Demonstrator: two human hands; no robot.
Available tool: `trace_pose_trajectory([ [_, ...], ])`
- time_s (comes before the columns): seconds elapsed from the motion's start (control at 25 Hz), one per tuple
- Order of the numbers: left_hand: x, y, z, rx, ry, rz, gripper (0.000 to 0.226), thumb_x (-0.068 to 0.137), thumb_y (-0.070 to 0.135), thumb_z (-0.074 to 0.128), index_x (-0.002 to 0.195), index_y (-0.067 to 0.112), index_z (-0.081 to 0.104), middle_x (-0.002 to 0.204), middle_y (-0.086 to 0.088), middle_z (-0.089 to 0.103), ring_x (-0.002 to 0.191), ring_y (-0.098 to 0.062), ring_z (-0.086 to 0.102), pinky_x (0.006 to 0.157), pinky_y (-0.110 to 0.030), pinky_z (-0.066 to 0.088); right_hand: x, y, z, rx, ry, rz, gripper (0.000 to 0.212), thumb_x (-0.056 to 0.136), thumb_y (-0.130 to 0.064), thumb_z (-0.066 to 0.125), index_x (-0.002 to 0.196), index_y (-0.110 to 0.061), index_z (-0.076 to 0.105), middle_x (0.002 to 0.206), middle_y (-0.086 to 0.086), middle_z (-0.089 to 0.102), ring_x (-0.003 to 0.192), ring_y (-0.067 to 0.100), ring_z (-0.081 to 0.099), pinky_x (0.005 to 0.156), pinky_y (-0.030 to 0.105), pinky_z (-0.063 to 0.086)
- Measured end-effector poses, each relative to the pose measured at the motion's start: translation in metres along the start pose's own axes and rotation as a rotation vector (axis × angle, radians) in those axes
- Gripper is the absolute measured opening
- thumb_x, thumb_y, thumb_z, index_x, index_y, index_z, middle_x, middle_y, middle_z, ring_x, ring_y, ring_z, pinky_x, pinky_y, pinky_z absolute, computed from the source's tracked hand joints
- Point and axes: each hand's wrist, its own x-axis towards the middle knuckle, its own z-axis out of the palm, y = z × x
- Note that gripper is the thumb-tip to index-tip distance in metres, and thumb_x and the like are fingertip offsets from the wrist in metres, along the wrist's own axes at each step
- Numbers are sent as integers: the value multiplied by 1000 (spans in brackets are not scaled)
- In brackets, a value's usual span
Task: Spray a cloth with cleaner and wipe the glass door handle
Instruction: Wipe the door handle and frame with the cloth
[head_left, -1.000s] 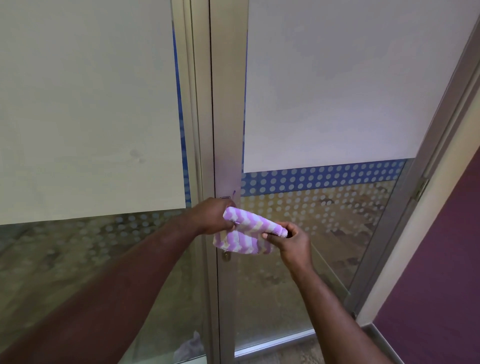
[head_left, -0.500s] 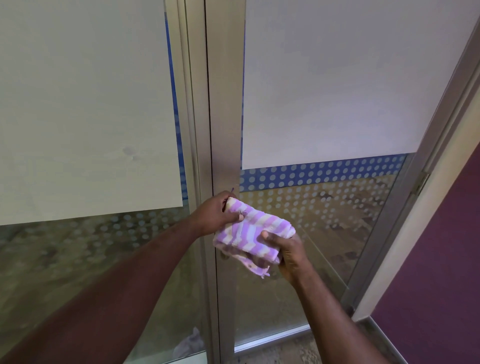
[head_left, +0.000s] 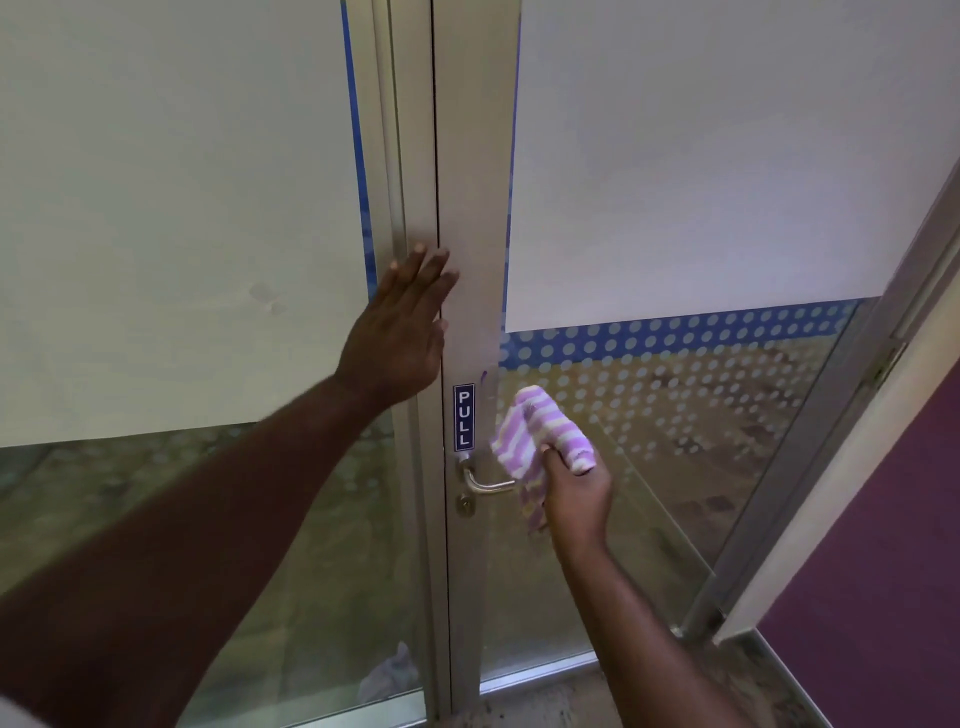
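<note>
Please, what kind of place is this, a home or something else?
Probably an office or public building, not a home: an aluminium-framed glass door with a PULL sign, a dotted blue film band on the glass, and a lever handle.

Head camera, close to a glass door, looking forward and down

One wide-angle view from the person's head faces the door frame (head_left: 475, 208) at arm's reach; both forearms enter from the near edge, floor at the bottom, purple wall (head_left: 893, 519) at right.

Counting what is showing at the glass door

Two hands are showing, the left hand (head_left: 400, 332) and the right hand (head_left: 576, 493); one striped cloth (head_left: 540, 441), one lever handle (head_left: 485, 483), one keyhole (head_left: 464, 505), one PULL sign (head_left: 463, 417), two glass panels.
</note>
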Motion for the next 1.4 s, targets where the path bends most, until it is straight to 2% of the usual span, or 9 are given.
trace_pose_trajectory([
  [0.08, 16, -10, 2, 95, 15, 88, 63, 102, 16, 52, 160, 0, 35, 170, -20, 28, 158, -39, 23, 130, -51, 17, 1, 1, 17, -61, 1, -73, 9, 92, -17, 68, 92, -23, 73, 79, -9, 73, 74, 12, 68, 66, 37, 57],
  [0.16, 29, -19, 5, 184, 38, 184, 62, 103, 16, 51, 160, -1, 34, 168, -23, 29, 157, -41, 26, 129, -53, 18, 1, 1, 34, -152, -6, -161, 22, 98, -23, 65, 105, -42, 73, 89, -19, 76, 85, -1, 70, 73, 20, 54],
  [0.24, 40, -28, 10, 236, 40, 250, 62, 104, 17, 50, 160, -2, 33, 168, -24, 30, 156, -42, 27, 128, -54, 20, 4, 2, 48, -255, -26, -219, 31, 103, -32, 58, 120, -57, 66, 98, -24, 75, 90, 3, 70, 74, 14, 50],
  [0.32, 46, -36, 17, 255, 41, 276, 63, 104, 18, 52, 160, -2, 32, 167, -25, 30, 156, -42, 28, 128, -54, 21, 5, 5, 61, -378, -61, -287, 49, 99, -40, 49, 147, -47, 52, 116, -12, 74, 96, 14, 70, 80, 28, 53],
  [0.4, 46, -45, 25, 269, 40, 283, 63, 105, 18, 52, 160, -3, 32, 168, -25, 29, 156, -42, 27, 128, -54, 20, 10, 14, 73, -453, -101, -363, 55, 99, -37, 46, 154, -37, 47, 132, -4, 70, 109, 19, 69, 89, 36, 56],
  [0.6, 47, -57, 38, 298, 88, 303, 62, 107, 23, 50, 160, -2, 32, 167, -25, 31, 156, -42, 28, 129, -54, 15, 25, 34, 94, -555, -225, -528, 67, 92, 11, 58, 155, -6, 44, 160, 3, 45, 148, 15, 41, 120, 40, 38],
  [0.76, 46, -61, 46, 327, 133, 320, 62, 107, 26, 50, 160, -1, 32, 166, -25, 33, 155, -41, 31, 128, -54, 18, 34, 42, 106, -678, -206, -641, 76, 82, 19, 63, 152, 1, 43, 160, 19, 43, 150, 29, 37, 122, 12, 16],
  [0.96, 47, -62, 49, 318, 139, 317, 62, 109, 29, 46, 161, 0, 30, 167, -24, 32, 156, -40, 29, 129, -53, 17, 42, 57, 106, -758, -208, -766, 68, 81, 11, 73, 145, 5, 53, 150, 24, 55, 143, 36, 51, 115, 45, 40],
  [1.4, 46, -60, 50, 368, 143, 307, 63, 110, 34, 44, 161, 0, 30, 166, -24, 33, 156, -39, 31, 129, -52, 17, 32, 81, 95, -836, -492, -744, 67, 76, 6, 68, 143, 2, 59, 148, 23, 59, 141, 42, 52, 115, 57, 43],
])
